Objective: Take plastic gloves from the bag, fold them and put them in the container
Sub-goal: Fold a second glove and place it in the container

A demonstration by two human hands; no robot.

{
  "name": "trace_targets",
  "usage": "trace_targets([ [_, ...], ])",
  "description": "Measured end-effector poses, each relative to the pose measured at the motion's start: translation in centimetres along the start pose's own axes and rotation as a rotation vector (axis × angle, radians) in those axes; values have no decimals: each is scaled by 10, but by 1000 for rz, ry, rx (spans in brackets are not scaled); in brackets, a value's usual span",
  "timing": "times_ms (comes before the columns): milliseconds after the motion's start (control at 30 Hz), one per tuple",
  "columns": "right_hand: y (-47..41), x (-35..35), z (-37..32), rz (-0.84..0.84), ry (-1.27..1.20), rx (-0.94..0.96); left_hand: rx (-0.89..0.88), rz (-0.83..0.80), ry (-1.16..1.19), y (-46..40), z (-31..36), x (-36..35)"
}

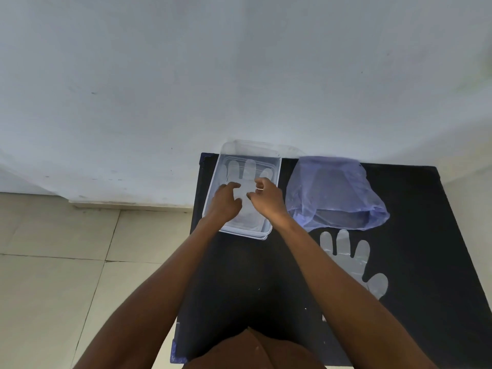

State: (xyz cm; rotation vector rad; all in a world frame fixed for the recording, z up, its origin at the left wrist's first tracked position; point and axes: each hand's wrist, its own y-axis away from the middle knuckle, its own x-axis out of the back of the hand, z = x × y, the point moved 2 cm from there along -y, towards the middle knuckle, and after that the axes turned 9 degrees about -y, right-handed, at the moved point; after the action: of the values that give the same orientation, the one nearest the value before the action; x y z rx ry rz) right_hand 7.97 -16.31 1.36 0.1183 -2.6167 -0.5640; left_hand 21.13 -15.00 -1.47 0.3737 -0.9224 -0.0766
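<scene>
A clear glove (246, 179) is pressed inside the container (275, 179) at frame centre by the left hand (226, 202) and right hand (266, 198), fingers loosely curled, neither visibly gripping.

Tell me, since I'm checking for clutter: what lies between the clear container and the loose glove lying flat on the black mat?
In the head view, only the right forearm crosses above; otherwise bare black mat separates the container from the glove.

no readable text, labels, brands, numbers
</scene>
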Motion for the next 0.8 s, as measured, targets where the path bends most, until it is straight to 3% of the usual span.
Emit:
trace_targets([
  [233, 44, 52, 24, 194, -117, 165, -9, 75, 371, 44, 34, -10],
  [533, 110, 127, 116, 235, -159, 18, -21, 4, 623, 127, 77, -83],
  [800, 161, 179, 215, 237, -31, -108, 87, -175, 471, 174, 93, -175],
])
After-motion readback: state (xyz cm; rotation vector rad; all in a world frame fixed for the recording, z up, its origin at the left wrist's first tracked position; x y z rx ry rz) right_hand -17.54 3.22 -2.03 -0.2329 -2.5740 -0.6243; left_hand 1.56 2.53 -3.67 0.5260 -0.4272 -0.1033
